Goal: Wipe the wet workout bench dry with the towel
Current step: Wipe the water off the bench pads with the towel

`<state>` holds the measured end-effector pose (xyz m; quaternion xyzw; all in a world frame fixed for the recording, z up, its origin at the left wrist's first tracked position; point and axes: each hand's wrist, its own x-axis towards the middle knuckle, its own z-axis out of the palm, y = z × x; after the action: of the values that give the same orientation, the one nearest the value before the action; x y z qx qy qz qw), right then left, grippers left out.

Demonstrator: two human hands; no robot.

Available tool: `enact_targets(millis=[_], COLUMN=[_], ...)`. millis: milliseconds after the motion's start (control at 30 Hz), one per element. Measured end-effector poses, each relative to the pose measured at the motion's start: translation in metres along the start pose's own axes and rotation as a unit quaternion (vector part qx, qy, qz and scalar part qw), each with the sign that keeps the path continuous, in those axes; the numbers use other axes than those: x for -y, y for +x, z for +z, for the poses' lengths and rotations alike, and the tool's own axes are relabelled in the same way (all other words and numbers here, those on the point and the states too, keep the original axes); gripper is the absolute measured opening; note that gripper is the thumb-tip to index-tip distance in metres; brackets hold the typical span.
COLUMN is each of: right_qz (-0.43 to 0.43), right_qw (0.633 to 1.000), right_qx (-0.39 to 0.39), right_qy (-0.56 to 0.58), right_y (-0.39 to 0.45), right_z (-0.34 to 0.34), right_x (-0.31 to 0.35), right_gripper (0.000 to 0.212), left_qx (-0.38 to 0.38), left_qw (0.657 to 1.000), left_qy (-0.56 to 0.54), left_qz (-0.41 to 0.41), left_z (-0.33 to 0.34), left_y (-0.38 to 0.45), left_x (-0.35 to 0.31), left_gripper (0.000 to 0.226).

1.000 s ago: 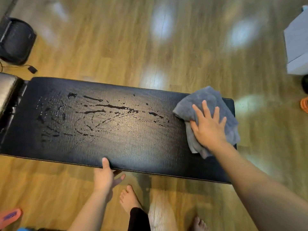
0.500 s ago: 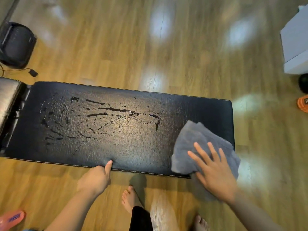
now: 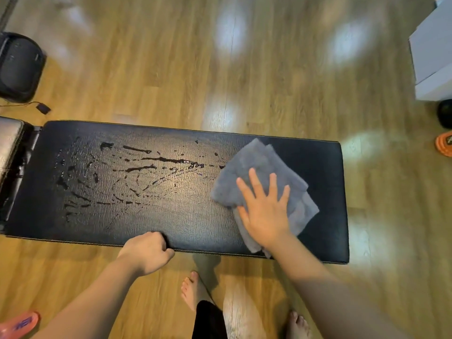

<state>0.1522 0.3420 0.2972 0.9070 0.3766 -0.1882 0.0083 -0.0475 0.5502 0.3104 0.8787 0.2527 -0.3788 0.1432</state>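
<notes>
- A person leans over a long black padded bench (image 3: 171,216) that runs left to right across a glossy wooden floor (image 3: 244,81), seen from above.
- The right hand (image 3: 265,211) lies flat on a crumpled grey towel (image 3: 254,165), fingers spread and palm pressing it down; it is released rather than clenched, not gripping the cloth.
- The towel sits on the right part of the bench top, its upper corner near the far edge and its lower corner reaching the near edge under the wrist.
- Streaks and beads of water (image 3: 168,160) cover the left and middle of the bench, the nearest streak ending right at the towel's left edge; the surface to the right of the towel looks plain and dark.
- The left hand (image 3: 149,253) is curled over the near edge of the bench around its middle, fingers clenched on the padding.
- Two bare feet (image 3: 193,289) stand on the floor just in front of the bench, between the arms.
- A black device (image 3: 17,67) with a cord rests on the floor at far left, beyond the bench.
- A white box (image 3: 433,57) stands at the right edge, with an orange sandal (image 3: 444,144) on the floor below it.
- A pink sandal (image 3: 19,324) shows in the lower left corner.
</notes>
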Motion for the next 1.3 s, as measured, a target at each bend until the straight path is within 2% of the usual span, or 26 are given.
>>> enact_targets(millis=[100, 233, 300, 400, 533, 600, 700, 833, 933, 1000, 1067, 1167, 1300], right_qz=[-0.065, -0.095, -0.066, 0.025, 0.159, 0.179, 0.131, 0.009, -0.081, -0.105, -0.083, -0.002, 0.130], right_qw=[0.997, 0.992, 0.995, 0.999, 0.986, 0.980, 0.989, 1.000, 0.996, 0.993, 0.995, 0.999, 0.991], right_qx=[0.020, 0.060, 0.061, 0.034, 0.006, 0.002, -0.007, -0.020, 0.011, 0.033, 0.042, 0.034, 0.005], right_qy=[-0.027, -0.048, -0.042, -0.008, 0.054, 0.091, 0.064, 0.009, -0.035, -0.043, -0.039, -0.017, 0.040], right_y=[-0.050, -0.090, -0.092, -0.067, 0.003, 0.031, 0.042, 0.000, -0.053, -0.081, -0.093, -0.078, -0.003], right_z=[0.019, 0.031, 0.025, 0.006, -0.010, -0.015, -0.012, 0.010, 0.029, 0.035, 0.032, 0.015, -0.008], right_x=[0.002, -0.052, -0.083, -0.104, -0.077, -0.049, -0.002, 0.040, 0.023, -0.008, -0.043, -0.085, -0.086], right_gripper=[0.064, 0.068, 0.069, 0.062, 0.061, 0.061, 0.063, 0.066, 0.065, 0.065, 0.067, 0.063, 0.058], left_qx=[-0.009, -0.014, -0.006, 0.008, 0.031, 0.042, 0.062, 0.067, 0.061, 0.061, 0.063, 0.064, 0.069], left_qw=[1.000, 1.000, 1.000, 1.000, 0.999, 0.998, 0.997, 0.998, 0.998, 0.998, 0.998, 0.998, 0.997], left_qy=[-0.002, 0.004, 0.000, -0.023, -0.040, -0.041, -0.034, -0.021, -0.017, -0.015, -0.016, -0.014, -0.018], left_qz=[-0.001, 0.007, 0.009, 0.007, 0.002, 0.000, -0.001, 0.006, 0.006, 0.009, 0.009, 0.008, 0.008], left_z=[0.001, 0.001, -0.001, -0.004, -0.010, -0.011, -0.013, -0.011, -0.012, -0.013, -0.014, -0.015, -0.015], left_y=[-0.001, -0.003, -0.003, -0.001, -0.001, -0.002, 0.000, 0.001, 0.000, 0.001, 0.001, 0.002, 0.002], left_x=[-0.001, 0.002, 0.003, 0.003, 0.001, 0.001, 0.002, 0.003, 0.003, 0.003, 0.003, 0.002, 0.002], left_gripper=[0.040, 0.043, 0.045, 0.048, 0.053, 0.053, 0.046, 0.041, 0.041, 0.042, 0.042, 0.042, 0.043])
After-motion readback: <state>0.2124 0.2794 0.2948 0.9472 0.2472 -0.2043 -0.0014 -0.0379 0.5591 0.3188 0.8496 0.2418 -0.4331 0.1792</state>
